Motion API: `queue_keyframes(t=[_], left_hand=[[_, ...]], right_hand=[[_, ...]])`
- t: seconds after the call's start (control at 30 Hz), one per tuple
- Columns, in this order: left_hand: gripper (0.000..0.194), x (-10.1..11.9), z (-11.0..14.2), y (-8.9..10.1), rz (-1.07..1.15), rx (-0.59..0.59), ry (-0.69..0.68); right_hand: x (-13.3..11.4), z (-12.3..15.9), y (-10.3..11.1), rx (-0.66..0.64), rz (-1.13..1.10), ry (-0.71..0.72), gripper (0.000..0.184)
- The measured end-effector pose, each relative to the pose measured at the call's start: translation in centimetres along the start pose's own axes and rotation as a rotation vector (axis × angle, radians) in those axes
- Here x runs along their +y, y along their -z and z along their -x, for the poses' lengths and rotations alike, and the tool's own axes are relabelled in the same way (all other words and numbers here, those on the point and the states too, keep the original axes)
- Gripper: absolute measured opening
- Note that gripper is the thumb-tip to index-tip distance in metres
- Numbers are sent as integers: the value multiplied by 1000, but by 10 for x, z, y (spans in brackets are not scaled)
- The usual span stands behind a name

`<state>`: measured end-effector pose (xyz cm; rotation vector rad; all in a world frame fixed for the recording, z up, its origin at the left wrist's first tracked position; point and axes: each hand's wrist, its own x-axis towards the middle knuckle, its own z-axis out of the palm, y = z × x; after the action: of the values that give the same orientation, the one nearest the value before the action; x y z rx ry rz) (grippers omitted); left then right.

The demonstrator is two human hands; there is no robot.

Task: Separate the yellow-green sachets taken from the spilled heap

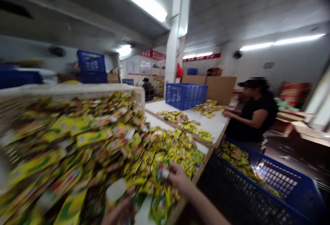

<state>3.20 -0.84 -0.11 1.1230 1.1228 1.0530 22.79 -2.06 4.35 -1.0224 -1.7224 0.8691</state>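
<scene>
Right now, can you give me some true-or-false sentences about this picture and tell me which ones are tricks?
1. The right hand is at the big heap of packets. True.
2. Most of the packets are purple. False: most of them are yellow.
3. A blue crate stands on the white tabletop. True.
4. The co-worker on the right wears a bright orange top. False: the co-worker wears a black top.
5. Some packets lie in the blue basket at the lower right. True.
6. The left hand is raised up near the ceiling lights. False: the left hand is blurry, but it is low in the picture, by the packets.
</scene>
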Motion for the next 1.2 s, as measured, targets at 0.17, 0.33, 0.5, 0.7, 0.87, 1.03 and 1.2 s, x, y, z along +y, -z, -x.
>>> queue_keyframes(t=[0.17, 0.33, 0.5, 0.7, 0.87, 1.03, 1.2], left_hand=[[24, -27, 25, 11, 179, -94, 40], [23, -20, 31, 6, 179, -260, 17], [26, -15, 40, 5, 120, -347, -54], [24, -17, 42, 5, 26, -451, -127], [27, -18, 40, 12, -8, -545, -142], [23, -19, 41, 13, -16, -574, -105], [30, -22, 40, 13, 10, -586, 7]], right_hand=[[-3, -11, -25, -44, -176, -100, 33], [-26, -12, -51, -132, -28, 55, 20], [-33, -3, -45, -203, 305, 235, 2], [-57, 4, -43, -434, 663, 305, 25], [-72, -1, -37, -564, 790, 331, 28], [-73, 7, -27, -546, 817, 337, 37], [-59, 4, -31, -674, 744, 331, 37]])
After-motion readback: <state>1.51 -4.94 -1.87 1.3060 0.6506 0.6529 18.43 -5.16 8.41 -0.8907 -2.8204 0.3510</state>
